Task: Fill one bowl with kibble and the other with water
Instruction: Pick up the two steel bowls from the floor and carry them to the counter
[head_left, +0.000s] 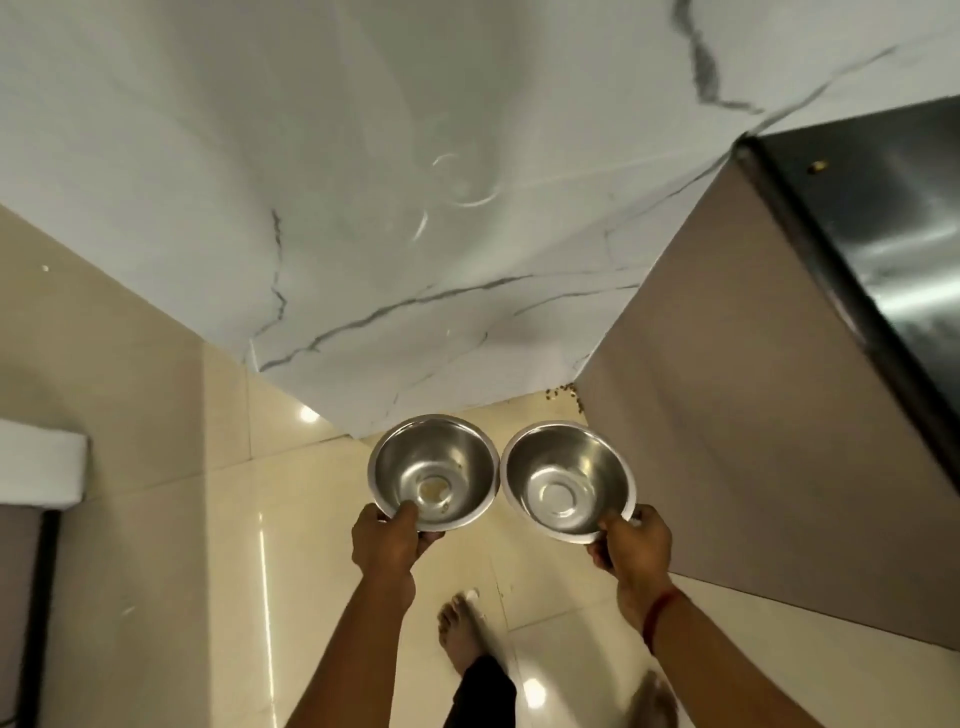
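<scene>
Item 1, left bowl: round, polished stainless steel, with a rolled rim, sloping walls and a small flat circular base. Being round, it has no long axis. The mouth faces up towards the camera, tipped slightly to the viewer. A few pale specks and a smear lie on the base.

Item 2, right bowl: same shape and metal, mouth likewise facing up, with a bare, shiny interior. It sits level with the left bowl. Their rims are touching or just apart; which cannot be told.

Both bowls are held in the air above the floor, in front of the person.

Left hand: clamped on the near rim of the left bowl, thumb inside the wall and fingers curled beneath.

Right hand: pinching the near rim of the right bowl, thumb on the lip and fingers under it. A red thread band circles the wrist.

Glossy cream floor tiles: smooth and reflective, with thin grout lines.

Bare foot with a black trouser leg: standing on the tiles between the forearms.

White marble-look wall slab: grey veins, flat sheen.

Taupe matte cabinet side: on the right, with a dark reflective top.

Small brown bits: on the floor at the cabinet's corner.
</scene>
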